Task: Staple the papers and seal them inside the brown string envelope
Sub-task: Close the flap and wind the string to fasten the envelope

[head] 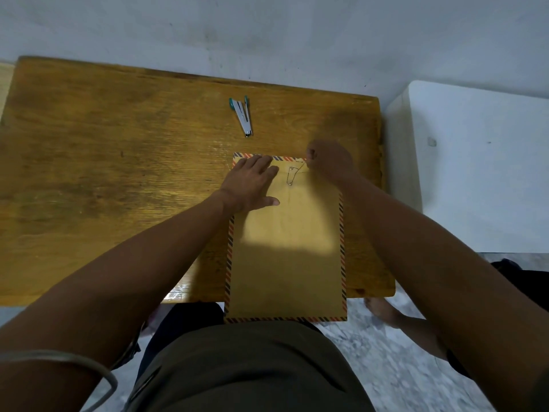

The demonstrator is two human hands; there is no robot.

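The brown string envelope (286, 251) with a striped border lies lengthwise on the wooden table (104, 173), its near end hanging over the front edge. The flap at the far end is folded down. My left hand (252, 182) lies flat on the flap's left part, fingers spread. My right hand (329, 162) is at the top right corner, fingers pinched on the thin closure string (297, 171), which runs between the two round buttons. The papers are not visible. A silver stapler (243, 115) with green ends lies farther back on the table.
A white wall stands right behind the table. A white surface (475, 162) sits beside the table on the right. My lap and a bare foot (383, 310) show below the front edge, over a marbled floor.
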